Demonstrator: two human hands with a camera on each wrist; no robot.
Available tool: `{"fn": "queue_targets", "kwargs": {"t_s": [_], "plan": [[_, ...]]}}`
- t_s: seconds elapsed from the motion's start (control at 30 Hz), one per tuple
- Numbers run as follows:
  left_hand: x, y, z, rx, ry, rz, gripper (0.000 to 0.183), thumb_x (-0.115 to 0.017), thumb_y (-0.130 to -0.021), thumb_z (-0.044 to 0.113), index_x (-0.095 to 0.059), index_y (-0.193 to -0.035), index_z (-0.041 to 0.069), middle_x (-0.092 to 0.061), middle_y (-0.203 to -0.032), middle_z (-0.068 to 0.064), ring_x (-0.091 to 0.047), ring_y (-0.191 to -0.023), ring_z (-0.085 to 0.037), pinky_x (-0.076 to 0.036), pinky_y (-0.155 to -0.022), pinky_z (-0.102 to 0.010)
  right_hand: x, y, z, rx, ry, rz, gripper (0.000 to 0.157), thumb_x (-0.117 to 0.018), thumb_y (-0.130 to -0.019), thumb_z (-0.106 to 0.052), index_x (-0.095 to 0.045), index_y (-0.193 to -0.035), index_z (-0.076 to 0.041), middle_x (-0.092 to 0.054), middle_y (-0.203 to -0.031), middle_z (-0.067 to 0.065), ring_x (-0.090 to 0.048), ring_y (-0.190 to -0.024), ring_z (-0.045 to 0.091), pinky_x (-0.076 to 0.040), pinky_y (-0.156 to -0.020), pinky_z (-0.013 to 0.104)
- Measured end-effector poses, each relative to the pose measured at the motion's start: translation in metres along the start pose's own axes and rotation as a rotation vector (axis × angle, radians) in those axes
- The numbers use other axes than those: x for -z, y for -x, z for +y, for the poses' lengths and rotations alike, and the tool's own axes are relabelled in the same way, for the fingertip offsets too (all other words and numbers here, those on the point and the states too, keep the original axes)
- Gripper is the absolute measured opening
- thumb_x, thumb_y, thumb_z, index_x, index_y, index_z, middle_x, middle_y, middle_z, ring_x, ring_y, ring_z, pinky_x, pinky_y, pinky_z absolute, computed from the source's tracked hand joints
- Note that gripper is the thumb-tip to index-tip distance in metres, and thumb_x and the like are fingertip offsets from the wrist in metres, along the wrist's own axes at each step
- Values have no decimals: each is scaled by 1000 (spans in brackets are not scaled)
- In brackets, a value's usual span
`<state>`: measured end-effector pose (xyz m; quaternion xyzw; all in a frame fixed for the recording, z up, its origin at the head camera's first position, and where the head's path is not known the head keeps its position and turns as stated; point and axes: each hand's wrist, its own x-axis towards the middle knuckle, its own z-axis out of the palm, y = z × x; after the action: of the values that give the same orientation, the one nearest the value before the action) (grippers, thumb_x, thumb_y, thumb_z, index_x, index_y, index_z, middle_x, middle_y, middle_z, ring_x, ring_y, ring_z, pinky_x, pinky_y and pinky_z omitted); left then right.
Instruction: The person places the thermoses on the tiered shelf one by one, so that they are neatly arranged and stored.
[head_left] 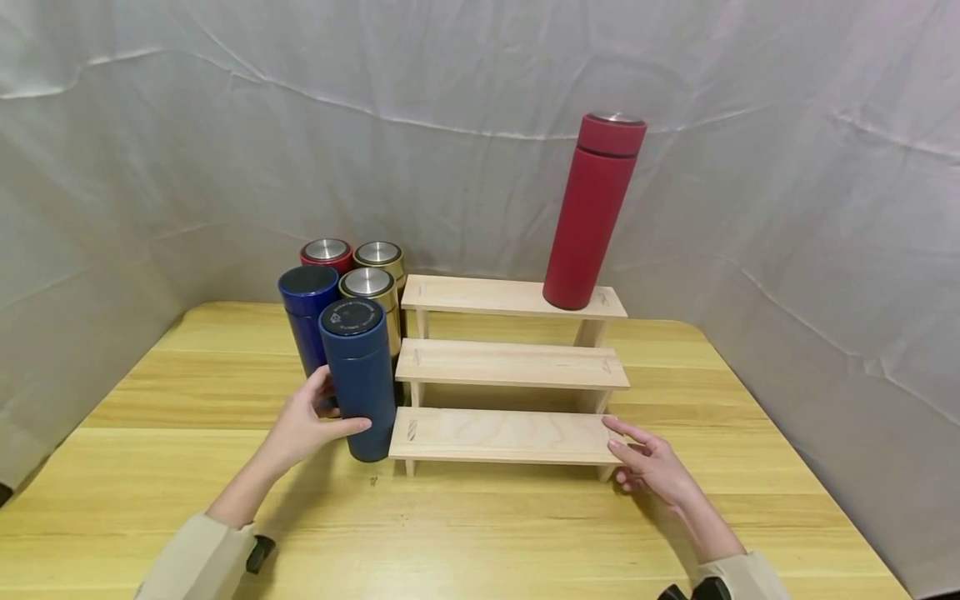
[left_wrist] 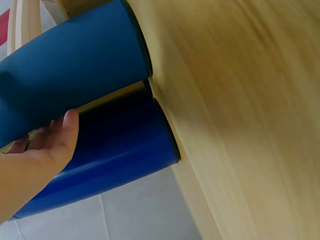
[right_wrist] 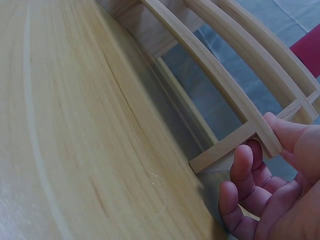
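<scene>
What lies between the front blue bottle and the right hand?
The lowest wooden shelf, with no bottle on it, lies between the front blue bottle and the right hand; the head view shows this.

Black lid of the matte dark blue flask, above the left hand's grip: small pale sign near the left edge, apparently a triangle of arrows, recycling type. Pale lettering runs along the same lid's rim, too small to read; no word, brand or number legible.
</scene>
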<state>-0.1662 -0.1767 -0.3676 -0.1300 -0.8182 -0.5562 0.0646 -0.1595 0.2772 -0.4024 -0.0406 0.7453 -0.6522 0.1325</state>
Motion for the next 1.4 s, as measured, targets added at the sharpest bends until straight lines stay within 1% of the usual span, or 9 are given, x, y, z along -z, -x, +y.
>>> {"fn": "queue_targets", "kwargs": {"t_s": [0.23,0.43,0.57,0.83,1.0,1.1,1.17,1.3,1.4], "plan": [[-1,-1,0,-6,-8,-8,72,-74,-71,8,-34,-131,-1,-51,-114,-24,-51,-102,-36,-46,-79,-46,-2,1,-2,-6,1,8,48,-54,-90,-17,-39,-134,-5,-52,-63,2,-53,-52,9,-49,-51,26],[-2,-1,0,13,14,-18,71,-73,-73,7,-34,-131,-2,-51,-114,-26,-54,-99,-37,-46,-80,-46,-2,1,-2,9,-12,-12,46,-53,-91,-16,-40,-134,-7,-53,-64,1,-53,-53,9,-49,-51,25],[-2,-2,-1,7,7,-12,71,-74,-72,9,-34,-131,-1,-51,-114,-26,-53,-100,-38,-46,-81,-47,-2,1,-3,9,-12,-9,45,-53,-91,-16,-41,-134,-9,-52,-64,2,-53,-52,9,-49,-51,26],[-3,-1,-4,-29,-50,39,70,-77,-69,12,-40,-127,-1,-56,-109,-24,-56,-97,-35,-48,-77,-46,-2,1,-3,6,0,-7,47,-52,-91,-17,-38,-135,-5,-52,-65,2,-53,-52,9,-49,-51,26],[-5,1,-2,-48,-90,77,68,-79,-67,15,-44,-123,-1,-58,-105,-23,-58,-93,-34,-50,-73,-41,-2,1,-2,8,-4,-3,46,-53,-91,-16,-40,-134,-7,-52,-64,2,-53,-52,9,-49,-50,26],[-6,2,-3,-40,-101,104,68,-80,-65,15,-46,-121,-1,-59,-105,-22,-59,-92,-33,-51,-71,-39,-2,1,-2,4,-5,-1,46,-53,-91,-16,-40,-134,-8,-52,-63,2,-53,-52,9,-49,-51,26],[-6,3,-4,-25,-89,118,68,-81,-64,15,-46,-121,0,-59,-105,-22,-60,-91,-32,-51,-71,-38,-2,1,-2,3,-1,-1,47,-53,-91,-17,-39,-134,-6,-52,-63,2,-53,-52,9,-49,-51,26],[-5,3,-4,3,-76,148,69,-82,-62,17,-48,-119,1,-61,-104,-21,-61,-88,-31,-51,-71,-39,-2,1,-2,2,5,1,47,-53,-91,-17,-39,-134,-6,-52,-63,2,-53,-52,9,-49,-51,27],[-3,3,-3,7,-81,173,67,-83,-60,18,-50,-117,1,-62,-102,-20,-62,-87,-30,-51,-70,-38,-2,1,-2,2,8,8,46,-53,-91,-17,-40,-134,-7,-53,-63,2,-53,-52,9,-49,-51,26]]}}
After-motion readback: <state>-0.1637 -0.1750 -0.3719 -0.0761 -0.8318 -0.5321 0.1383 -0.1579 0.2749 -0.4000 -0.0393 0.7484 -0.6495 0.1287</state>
